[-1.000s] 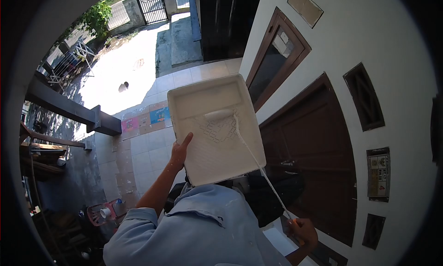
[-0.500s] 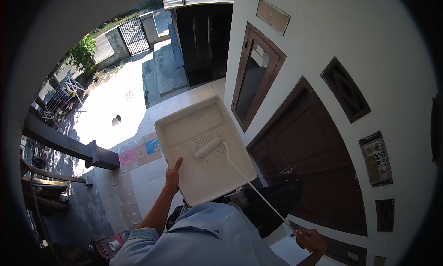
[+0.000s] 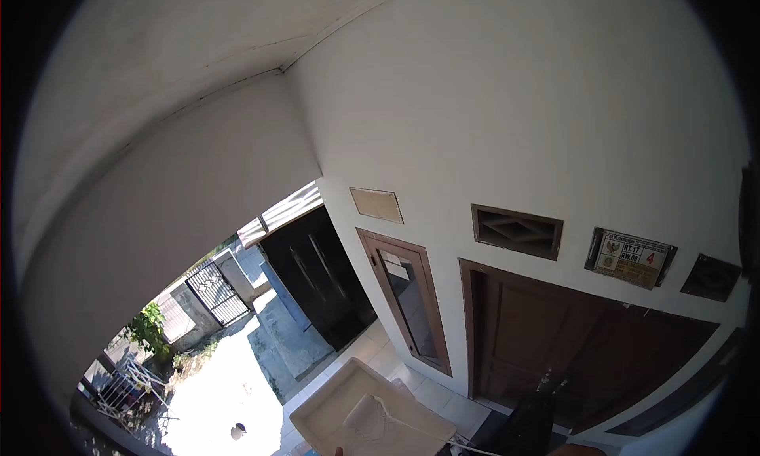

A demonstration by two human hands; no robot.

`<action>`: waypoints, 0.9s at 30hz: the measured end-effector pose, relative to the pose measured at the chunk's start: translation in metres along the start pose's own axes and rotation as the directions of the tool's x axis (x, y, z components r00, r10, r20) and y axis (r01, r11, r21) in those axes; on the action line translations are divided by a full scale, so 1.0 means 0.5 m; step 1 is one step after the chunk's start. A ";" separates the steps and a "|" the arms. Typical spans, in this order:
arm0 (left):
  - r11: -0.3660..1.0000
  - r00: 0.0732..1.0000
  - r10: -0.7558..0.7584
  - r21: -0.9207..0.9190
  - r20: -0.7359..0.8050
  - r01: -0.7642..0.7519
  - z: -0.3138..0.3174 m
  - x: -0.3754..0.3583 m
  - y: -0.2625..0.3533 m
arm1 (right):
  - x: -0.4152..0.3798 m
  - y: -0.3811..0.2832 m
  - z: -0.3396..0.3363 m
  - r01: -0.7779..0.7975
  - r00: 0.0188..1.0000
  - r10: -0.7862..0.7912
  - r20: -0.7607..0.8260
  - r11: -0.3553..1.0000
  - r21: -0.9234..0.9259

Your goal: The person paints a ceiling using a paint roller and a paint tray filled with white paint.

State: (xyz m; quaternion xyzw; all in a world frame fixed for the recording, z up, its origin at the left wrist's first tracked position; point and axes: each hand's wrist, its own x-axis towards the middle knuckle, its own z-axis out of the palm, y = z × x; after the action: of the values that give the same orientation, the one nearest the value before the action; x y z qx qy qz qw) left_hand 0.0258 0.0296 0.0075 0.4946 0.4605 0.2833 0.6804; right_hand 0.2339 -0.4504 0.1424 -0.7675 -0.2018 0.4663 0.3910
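Note:
A cream paint tray [image 3: 328, 404] shows at the bottom of the view, its near part cut off by the frame edge. My left hand [image 3: 339, 452] grips its left side; only a thumb tip shows. Across the tray runs the thin pale rod of a paint roller [image 3: 423, 431]; the roller head lies on the tray's ramp, hard to make out. At the bottom edge, my right hand [image 3: 579, 450] is mostly cut off, at the handle end of the roller.
A white wall [image 3: 412, 115] meets the ceiling [image 3: 182, 44] above. Along it are a brown-framed window [image 3: 408, 298], a brown door [image 3: 570, 337], a vent [image 3: 517, 231] and a number plate [image 3: 631, 257]. A black door [image 3: 321, 278] and a gate [image 3: 218, 291] stand further off.
My view has tilted up toward the wall and ceiling. The tray, roller and both hands have dropped to the bottom edge, and my body is out of sight.

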 end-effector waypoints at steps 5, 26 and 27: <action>0.997 0.995 0.066 -0.047 0.069 -0.063 0.022 0.027 0.041 | -0.014 -0.003 -0.004 0.042 0.999 -0.042 0.004 0.995 0.094; 0.974 0.979 -0.022 -0.215 0.204 0.067 0.028 0.003 0.001 | -0.023 -0.013 -0.053 0.252 0.957 -0.255 -0.141 0.967 -0.039; 0.968 0.980 -0.056 -0.229 0.190 0.100 0.015 -0.023 -0.024 | -0.024 -0.019 -0.057 0.261 0.955 -0.262 -0.143 0.965 -0.024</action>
State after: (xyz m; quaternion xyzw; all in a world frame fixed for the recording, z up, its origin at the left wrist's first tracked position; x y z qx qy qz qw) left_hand 0.0269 0.0128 0.0007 0.4149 0.3782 0.2630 0.7846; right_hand 0.2535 -0.4645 0.1641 -0.7667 -0.2737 0.3531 0.4610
